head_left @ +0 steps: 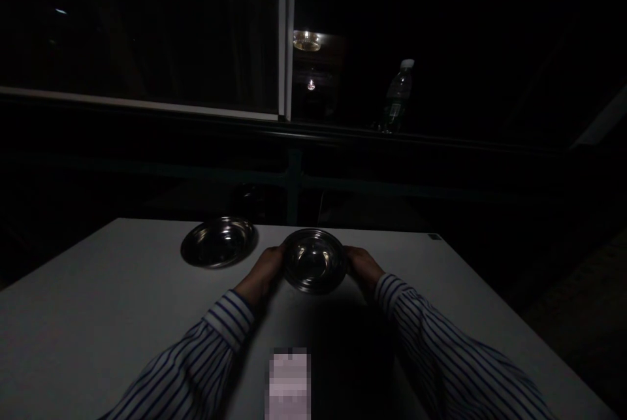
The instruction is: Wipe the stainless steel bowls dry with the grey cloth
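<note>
Clearly, the white desk [147, 328] has open room left and right. Near its far edge, a shiny metal bowl [315, 261] is held between the left hand [265, 271] and right hand [363, 268], right of a metal plate [219, 242].

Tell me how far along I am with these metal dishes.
Looks done: the round, shiny metal plate sits on the white table, no hand on it. In hand: the round, silver metal bowl, between your left hand and right hand. Left, I'd judge: that bowl isn't released yet; whether it touches the table is unclear.
</note>
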### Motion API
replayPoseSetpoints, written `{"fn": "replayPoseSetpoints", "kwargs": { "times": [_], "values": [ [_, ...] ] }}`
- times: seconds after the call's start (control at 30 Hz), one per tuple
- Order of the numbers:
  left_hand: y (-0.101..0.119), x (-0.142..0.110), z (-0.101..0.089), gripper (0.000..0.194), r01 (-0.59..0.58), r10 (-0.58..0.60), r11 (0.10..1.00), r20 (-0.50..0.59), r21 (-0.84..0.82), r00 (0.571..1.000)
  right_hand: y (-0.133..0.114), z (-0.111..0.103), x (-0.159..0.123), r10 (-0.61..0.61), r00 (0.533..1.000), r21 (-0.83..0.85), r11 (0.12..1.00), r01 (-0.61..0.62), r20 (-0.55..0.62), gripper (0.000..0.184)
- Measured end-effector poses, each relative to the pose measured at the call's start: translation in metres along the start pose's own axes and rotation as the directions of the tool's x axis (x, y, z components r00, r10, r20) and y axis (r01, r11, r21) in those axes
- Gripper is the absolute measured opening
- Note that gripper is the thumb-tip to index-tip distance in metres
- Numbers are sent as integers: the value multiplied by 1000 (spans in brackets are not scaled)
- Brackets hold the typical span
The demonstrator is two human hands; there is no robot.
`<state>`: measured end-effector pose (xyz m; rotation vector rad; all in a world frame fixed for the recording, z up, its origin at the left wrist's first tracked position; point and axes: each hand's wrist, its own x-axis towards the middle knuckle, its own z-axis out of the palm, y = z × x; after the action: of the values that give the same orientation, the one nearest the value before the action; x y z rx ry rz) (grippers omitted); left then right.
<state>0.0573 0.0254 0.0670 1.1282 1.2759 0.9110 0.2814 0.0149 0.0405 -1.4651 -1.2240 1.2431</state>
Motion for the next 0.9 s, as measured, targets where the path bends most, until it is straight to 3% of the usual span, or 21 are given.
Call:
{"fn": "replayPoseSetpoints", "kwargs": {
  "times": [0.2,0.37,0.6,0.73,0.9],
  "values": [
    [21,4,26,38,15,-13,999,53,-34,999,-15,-30,-7,-2,998,11,1000,3,-62,22],
    [29,17,73,38,17,-14,999,87,-33,996,-15,-77,-8,29,988,-14,999,-32,-149,26],
    [20,35,136,35,16,-16,1000,96,-1,995,-4,-132,0,63,954,-63,994,-85,-292,25],
    [14,45,154,36,15,-17,1000,88,23,996,7,-145,7,62,944,-76,993,-91,-325,24],
    [7,56,163,34,-8,3,999,89,49,996,19,-147,12,32,936,-98,993,-71,-351,24]
  ]
}}
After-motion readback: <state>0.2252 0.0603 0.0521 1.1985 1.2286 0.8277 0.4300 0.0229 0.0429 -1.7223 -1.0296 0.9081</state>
